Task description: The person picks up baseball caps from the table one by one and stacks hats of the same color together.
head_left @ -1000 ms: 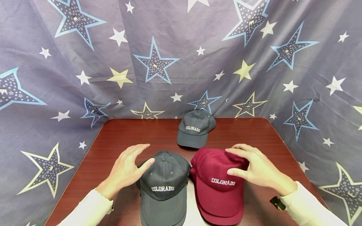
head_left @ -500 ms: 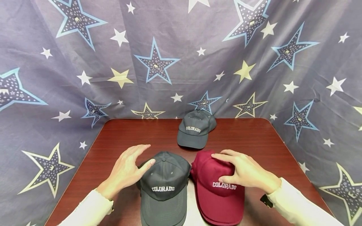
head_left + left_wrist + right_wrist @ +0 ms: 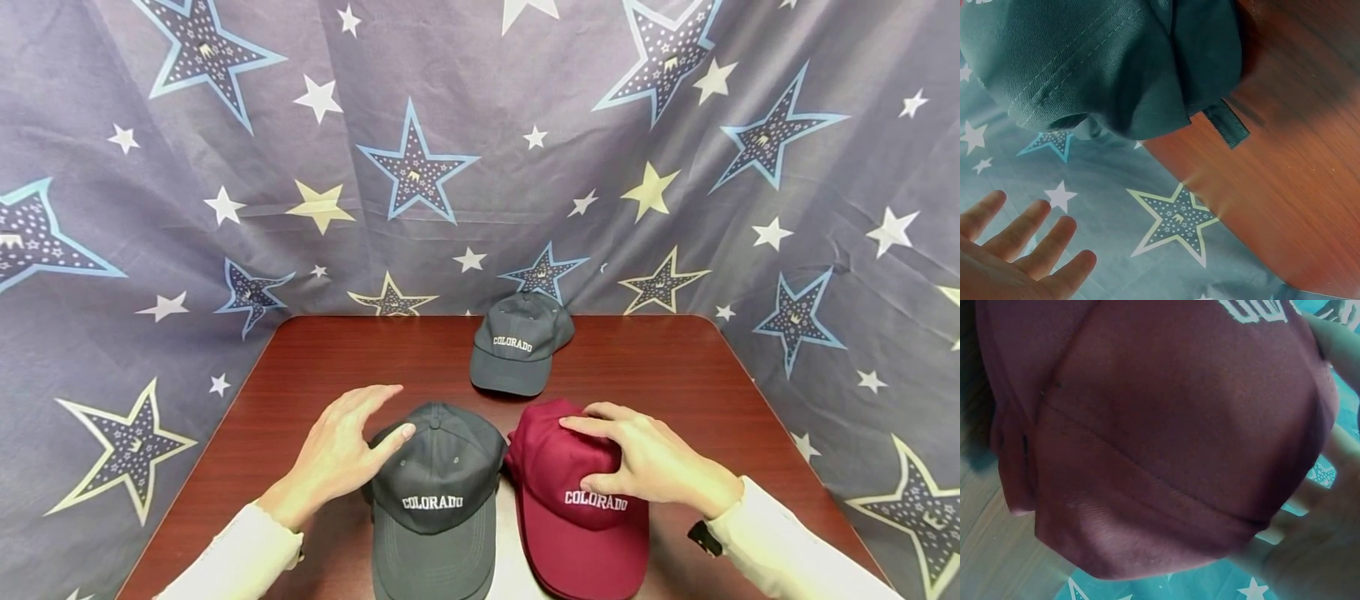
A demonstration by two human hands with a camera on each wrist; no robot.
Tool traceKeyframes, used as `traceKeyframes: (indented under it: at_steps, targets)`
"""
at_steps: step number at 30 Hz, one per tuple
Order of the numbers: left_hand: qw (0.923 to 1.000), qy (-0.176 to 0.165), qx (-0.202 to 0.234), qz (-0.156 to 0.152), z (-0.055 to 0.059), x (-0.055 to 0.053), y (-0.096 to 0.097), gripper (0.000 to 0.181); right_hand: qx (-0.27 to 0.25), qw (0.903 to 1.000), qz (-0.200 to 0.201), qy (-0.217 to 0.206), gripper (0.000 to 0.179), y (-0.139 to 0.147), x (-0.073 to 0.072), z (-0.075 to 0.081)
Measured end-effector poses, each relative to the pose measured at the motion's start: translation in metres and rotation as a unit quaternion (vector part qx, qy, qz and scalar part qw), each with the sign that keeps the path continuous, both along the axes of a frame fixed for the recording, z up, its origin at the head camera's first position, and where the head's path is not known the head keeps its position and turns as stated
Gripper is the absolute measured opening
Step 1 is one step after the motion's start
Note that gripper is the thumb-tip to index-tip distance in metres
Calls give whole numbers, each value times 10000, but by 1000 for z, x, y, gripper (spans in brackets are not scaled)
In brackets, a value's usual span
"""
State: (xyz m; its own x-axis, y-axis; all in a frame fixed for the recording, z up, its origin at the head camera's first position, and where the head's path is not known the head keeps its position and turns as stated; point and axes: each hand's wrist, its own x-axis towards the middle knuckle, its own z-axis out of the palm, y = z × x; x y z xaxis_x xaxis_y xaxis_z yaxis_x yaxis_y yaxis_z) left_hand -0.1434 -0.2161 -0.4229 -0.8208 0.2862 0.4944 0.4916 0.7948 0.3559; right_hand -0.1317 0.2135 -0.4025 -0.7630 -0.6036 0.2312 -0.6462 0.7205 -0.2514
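A grey baseball cap (image 3: 435, 479), lettered COLORADO, lies at the table's near side, brim toward me. Beside its left flank my left hand (image 3: 341, 446) hovers with thumb and fingers spread; in the left wrist view its fingers (image 3: 1041, 240) stand apart from the cloth. To the right lies a maroon baseball cap (image 3: 577, 542), its brim also pointing to me. A second maroon edge shows under that brim's left side. My right hand (image 3: 648, 454) grips the maroon crown, thumb at the lettering and fingers over the top. In the right wrist view the crown (image 3: 1179, 437) hides part of the fingers.
Another grey cap (image 3: 513, 346) sits farther back on the reddish-brown table (image 3: 375, 358). A white patch (image 3: 506, 542) shows between the two near caps. A star-patterned grey cloth (image 3: 480, 167) hangs behind the table and at both sides.
My right hand has moved left from the maroon cap's right side onto its crown. The crown has sunk slightly and the brim edges lie closer together. My left hand has barely moved.
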Motion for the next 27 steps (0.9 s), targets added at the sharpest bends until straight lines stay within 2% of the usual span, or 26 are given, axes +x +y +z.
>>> traceKeyframes:
  at_steps: [7, 10, 20, 27]
  targets:
    - [10000, 14, -22, -78, 2, -1, 4, 58, -446, 9986, -254, -119, 91, 5, 3, 4]
    - [9999, -40, -35, -95, 2, -2, 5, 57, -656, 9968, -406, -206, 92, 12, 2, 4]
    - [9999, -71, -55, -143, 2, -4, 10, 58, -1383, 9872, -786, -77, 68, 34, -3, -3]
    - [9997, -110, -96, -200, 5, -11, 17, 59, -1609, 9800, -1095, 418, 57, 45, -8, -8]
